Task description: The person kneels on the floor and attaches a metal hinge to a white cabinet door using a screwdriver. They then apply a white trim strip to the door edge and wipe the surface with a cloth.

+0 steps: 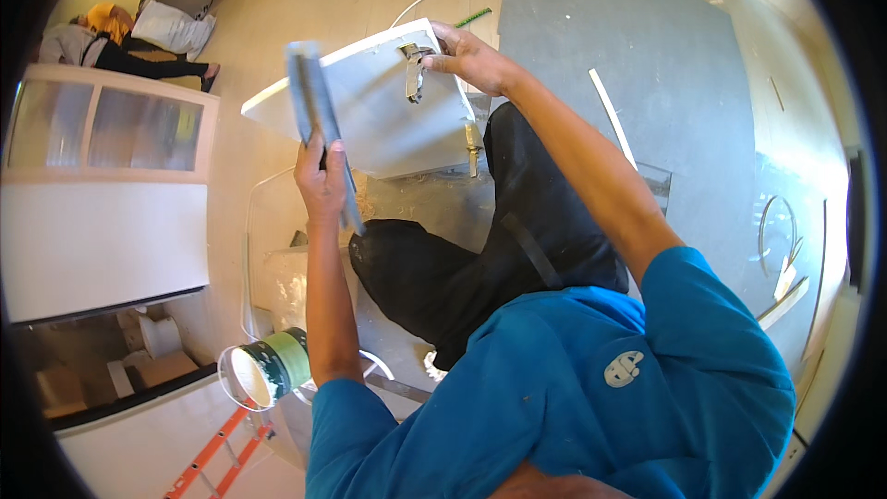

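From where I stand, the hands are apart: left hand (321, 177) grasps a long, flat, blurred grey bar (311, 97); right hand (478, 62) clasps the smooth white board (365, 97) at its straight edge, by a metal fitting (414, 85), before the knees. Blue shirt (554, 388) bears a pale rounded print (624, 369). Rightward, a grey floor sheet (628, 46) spreads wide.

Bright; right-side glare — grey bar (315, 102) blurred; edges bent

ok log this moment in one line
left hand holds long grey bar | right hand holds flat white panel | silver metal hinge near right hand
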Action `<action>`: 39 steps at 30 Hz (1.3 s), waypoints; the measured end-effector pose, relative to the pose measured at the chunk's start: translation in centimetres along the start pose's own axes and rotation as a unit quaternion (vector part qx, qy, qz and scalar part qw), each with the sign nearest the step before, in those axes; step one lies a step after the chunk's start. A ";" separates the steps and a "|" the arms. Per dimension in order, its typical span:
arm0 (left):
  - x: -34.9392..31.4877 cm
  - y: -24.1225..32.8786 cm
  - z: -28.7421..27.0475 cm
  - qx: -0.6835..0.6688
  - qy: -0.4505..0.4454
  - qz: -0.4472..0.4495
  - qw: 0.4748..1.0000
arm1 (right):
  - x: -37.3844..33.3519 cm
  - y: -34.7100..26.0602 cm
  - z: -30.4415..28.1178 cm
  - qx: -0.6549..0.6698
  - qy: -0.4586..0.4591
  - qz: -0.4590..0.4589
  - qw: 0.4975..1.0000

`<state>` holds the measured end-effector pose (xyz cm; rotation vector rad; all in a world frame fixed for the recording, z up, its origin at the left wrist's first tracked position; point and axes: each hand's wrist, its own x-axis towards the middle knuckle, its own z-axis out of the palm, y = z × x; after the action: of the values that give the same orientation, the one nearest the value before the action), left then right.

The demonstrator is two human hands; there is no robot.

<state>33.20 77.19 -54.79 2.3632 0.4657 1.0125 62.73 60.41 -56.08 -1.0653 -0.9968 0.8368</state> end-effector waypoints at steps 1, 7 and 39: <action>-0.5 2.5 0.6 -0.104 0.021 -0.107 0.989 | -0.2 0.0 -0.5 -0.002 -0.009 0.002 1.000; -3.3 15.4 8.8 -0.228 0.077 -0.190 0.952 | -0.8 2.4 -0.9 -0.146 -0.031 -0.080 0.986; 3.5 19.5 23.1 -0.063 0.321 -0.150 0.933 | 1.0 0.3 -4.7 -0.215 -0.180 -0.104 0.954</action>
<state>54.77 55.63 -54.90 1.7332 0.9336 1.5946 67.42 59.96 -56.87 -1.1673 -1.6253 0.6653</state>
